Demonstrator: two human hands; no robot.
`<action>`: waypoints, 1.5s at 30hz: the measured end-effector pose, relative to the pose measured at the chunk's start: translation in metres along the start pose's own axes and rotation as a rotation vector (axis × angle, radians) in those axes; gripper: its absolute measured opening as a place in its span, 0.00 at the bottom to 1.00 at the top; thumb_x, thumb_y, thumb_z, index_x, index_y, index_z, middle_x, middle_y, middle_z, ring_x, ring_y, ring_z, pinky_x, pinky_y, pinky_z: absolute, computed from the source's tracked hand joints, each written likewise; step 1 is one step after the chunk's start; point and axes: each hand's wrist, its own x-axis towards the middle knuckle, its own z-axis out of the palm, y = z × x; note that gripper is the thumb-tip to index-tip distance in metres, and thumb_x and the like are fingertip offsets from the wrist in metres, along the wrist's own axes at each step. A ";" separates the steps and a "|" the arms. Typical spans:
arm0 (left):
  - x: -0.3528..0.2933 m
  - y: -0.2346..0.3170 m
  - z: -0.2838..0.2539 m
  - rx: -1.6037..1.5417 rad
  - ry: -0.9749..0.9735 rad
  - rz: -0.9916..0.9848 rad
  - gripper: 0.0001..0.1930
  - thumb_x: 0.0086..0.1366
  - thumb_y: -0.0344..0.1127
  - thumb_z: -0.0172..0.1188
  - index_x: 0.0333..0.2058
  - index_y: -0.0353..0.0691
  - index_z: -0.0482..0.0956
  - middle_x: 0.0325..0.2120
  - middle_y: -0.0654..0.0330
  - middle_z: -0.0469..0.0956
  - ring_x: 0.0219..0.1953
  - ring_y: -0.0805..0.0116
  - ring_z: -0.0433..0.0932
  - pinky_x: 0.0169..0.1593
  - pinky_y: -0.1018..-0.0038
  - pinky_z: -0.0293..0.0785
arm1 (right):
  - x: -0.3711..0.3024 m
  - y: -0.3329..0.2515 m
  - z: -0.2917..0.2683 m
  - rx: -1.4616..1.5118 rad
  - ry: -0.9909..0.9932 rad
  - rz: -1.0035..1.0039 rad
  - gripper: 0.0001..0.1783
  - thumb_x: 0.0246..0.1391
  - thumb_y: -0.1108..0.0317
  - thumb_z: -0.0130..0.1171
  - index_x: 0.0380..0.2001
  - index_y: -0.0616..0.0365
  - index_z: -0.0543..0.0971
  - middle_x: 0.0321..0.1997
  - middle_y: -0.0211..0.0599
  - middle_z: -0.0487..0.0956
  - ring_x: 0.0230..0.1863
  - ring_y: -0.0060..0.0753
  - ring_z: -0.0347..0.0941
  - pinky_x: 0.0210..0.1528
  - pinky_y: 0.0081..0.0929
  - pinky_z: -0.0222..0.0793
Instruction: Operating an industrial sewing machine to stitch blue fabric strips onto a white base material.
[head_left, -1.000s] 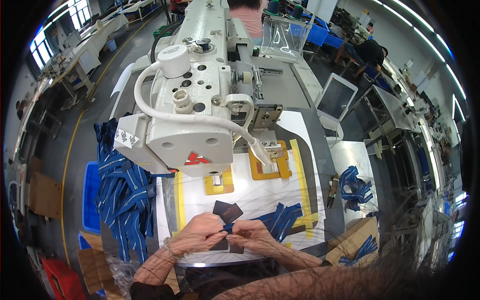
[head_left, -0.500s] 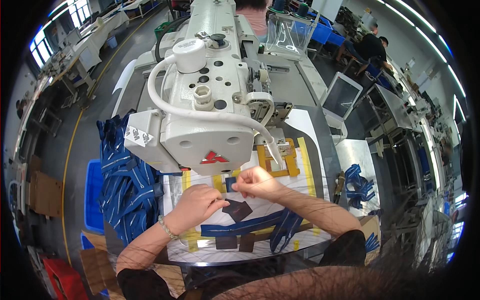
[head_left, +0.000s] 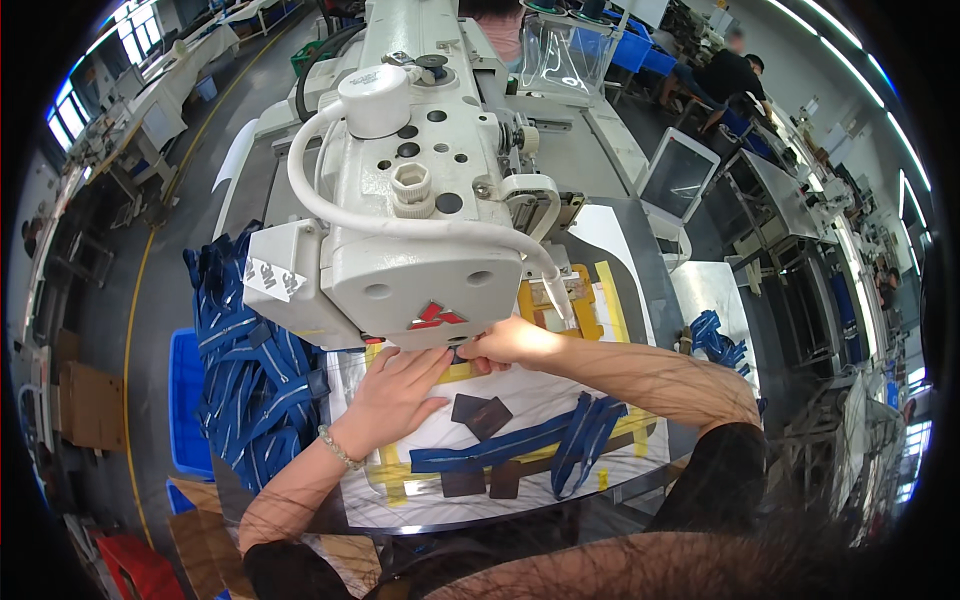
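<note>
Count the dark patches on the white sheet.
4 visible: a left patch and a tilted patch, touching, beyond the blue strip; a wider patch and a narrower patch side by side on its near side. Others may be hidden.

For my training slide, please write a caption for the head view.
Left hand and right hand at a sewing machine, blue strips lying nearby.

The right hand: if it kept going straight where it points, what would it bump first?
Past the small dark-blue piece right in front of it, the right hand would probably bump the left hand, though depth is hard to judge there.
</note>
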 end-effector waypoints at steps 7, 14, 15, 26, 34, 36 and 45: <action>0.003 -0.002 0.001 -0.026 -0.089 -0.030 0.35 0.58 0.55 0.60 0.60 0.41 0.67 0.58 0.61 0.69 0.55 0.63 0.68 0.58 0.58 0.57 | -0.004 -0.006 -0.007 -0.109 -0.030 -0.018 0.12 0.49 0.67 0.63 0.19 0.65 0.78 0.14 0.36 0.76 0.12 0.23 0.69 0.16 0.23 0.63; 0.003 -0.004 0.003 0.012 -0.062 -0.042 0.35 0.57 0.59 0.59 0.57 0.44 0.71 0.55 0.64 0.72 0.53 0.66 0.70 0.57 0.60 0.57 | -0.026 0.012 -0.017 -0.418 0.084 -0.452 0.10 0.53 0.66 0.62 0.27 0.62 0.78 0.29 0.34 0.77 0.29 0.29 0.73 0.33 0.23 0.69; 0.003 -0.005 0.004 0.005 -0.071 -0.046 0.35 0.56 0.59 0.60 0.57 0.44 0.71 0.54 0.63 0.73 0.52 0.66 0.71 0.57 0.61 0.58 | -0.030 0.016 -0.021 -0.509 0.086 -0.514 0.08 0.54 0.67 0.61 0.28 0.62 0.77 0.33 0.34 0.78 0.33 0.31 0.73 0.36 0.23 0.69; -0.002 -0.022 0.013 -0.231 -0.287 -0.068 0.35 0.63 0.58 0.54 0.64 0.47 0.61 0.56 0.57 0.71 0.56 0.57 0.72 0.60 0.62 0.65 | -0.022 0.037 -0.041 -0.847 -0.131 -1.107 0.26 0.53 0.70 0.61 0.55 0.65 0.71 0.56 0.44 0.70 0.56 0.48 0.65 0.58 0.40 0.64; -0.008 -0.022 0.001 -0.155 -0.232 -0.062 0.23 0.63 0.53 0.57 0.51 0.47 0.76 0.42 0.58 0.80 0.41 0.59 0.79 0.45 0.65 0.74 | -0.023 0.043 -0.042 -0.734 -0.202 -0.931 0.23 0.57 0.67 0.57 0.56 0.59 0.72 0.61 0.44 0.69 0.60 0.42 0.65 0.60 0.46 0.61; -0.007 -0.022 -0.002 -0.162 -0.306 -0.098 0.25 0.64 0.57 0.54 0.54 0.51 0.72 0.44 0.57 0.79 0.45 0.57 0.78 0.49 0.64 0.72 | -0.020 0.045 -0.044 -0.672 -0.234 -0.878 0.22 0.56 0.66 0.57 0.54 0.57 0.73 0.59 0.42 0.70 0.59 0.42 0.67 0.60 0.47 0.61; 0.001 -0.024 -0.011 -0.371 -0.609 -0.268 0.32 0.65 0.66 0.45 0.61 0.56 0.67 0.52 0.55 0.75 0.54 0.56 0.74 0.58 0.62 0.68 | -0.020 0.044 -0.038 -0.848 -0.090 -0.920 0.22 0.55 0.66 0.56 0.54 0.53 0.73 0.54 0.34 0.73 0.52 0.42 0.72 0.56 0.40 0.63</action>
